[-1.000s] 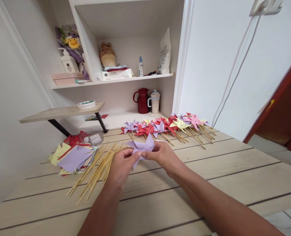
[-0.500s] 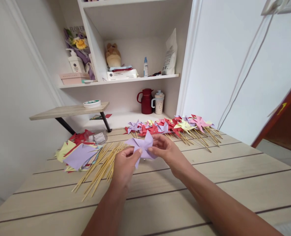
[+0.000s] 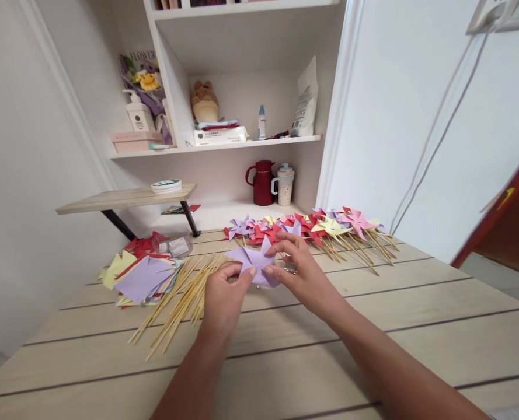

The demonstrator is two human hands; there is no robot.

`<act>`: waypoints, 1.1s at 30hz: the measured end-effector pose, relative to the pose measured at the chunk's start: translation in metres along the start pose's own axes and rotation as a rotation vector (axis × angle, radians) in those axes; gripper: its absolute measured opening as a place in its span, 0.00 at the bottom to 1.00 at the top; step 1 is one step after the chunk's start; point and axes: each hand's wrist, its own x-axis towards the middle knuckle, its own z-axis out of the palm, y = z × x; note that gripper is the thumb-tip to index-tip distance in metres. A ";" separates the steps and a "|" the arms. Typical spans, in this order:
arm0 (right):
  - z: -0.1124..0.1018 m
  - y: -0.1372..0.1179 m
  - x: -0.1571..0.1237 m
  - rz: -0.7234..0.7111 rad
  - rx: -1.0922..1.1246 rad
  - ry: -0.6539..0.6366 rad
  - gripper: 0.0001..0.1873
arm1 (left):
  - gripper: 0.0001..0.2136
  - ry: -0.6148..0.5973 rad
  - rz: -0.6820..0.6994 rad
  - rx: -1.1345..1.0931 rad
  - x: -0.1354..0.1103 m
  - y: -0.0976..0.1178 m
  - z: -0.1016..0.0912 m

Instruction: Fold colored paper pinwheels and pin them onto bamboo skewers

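Both my hands hold a folded purple paper pinwheel [image 3: 254, 261] just above the wooden table [image 3: 373, 332]. My left hand [image 3: 225, 294] pinches its lower left edge with thumb and fingers closed on the paper. My right hand [image 3: 300, 274] grips the right side, its fingers curled over the paper's top. A bundle of bamboo sticks [image 3: 178, 297] lies just left of my left hand. A stack of coloured paper squares [image 3: 139, 274], purple on top, sits further left.
A row of finished pinwheels on sticks [image 3: 312, 227] lies behind my hands. A small clear plastic box [image 3: 176, 245] sits by the paper stack. Behind are a red jug [image 3: 263, 182], a mug [image 3: 284, 184], shelves with bottles and a low wooden shelf [image 3: 125, 198].
The pinwheel has been lowered slightly toward the table and my right fingers have shifted over its top. The view has tilted a little.
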 end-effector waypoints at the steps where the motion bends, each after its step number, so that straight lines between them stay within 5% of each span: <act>1: 0.001 0.000 -0.001 0.002 -0.009 -0.014 0.09 | 0.09 0.003 0.007 0.007 0.000 0.001 0.000; 8: 0.005 0.000 -0.001 -0.030 0.014 -0.027 0.03 | 0.10 0.000 0.044 0.016 -0.002 0.003 0.001; 18: 0.004 -0.001 0.001 0.035 0.083 0.027 0.07 | 0.10 -0.003 0.058 0.036 -0.004 0.005 0.002; 33: 0.004 0.006 0.002 -0.021 0.176 -0.045 0.09 | 0.11 -0.014 -0.067 -0.081 -0.001 -0.001 0.002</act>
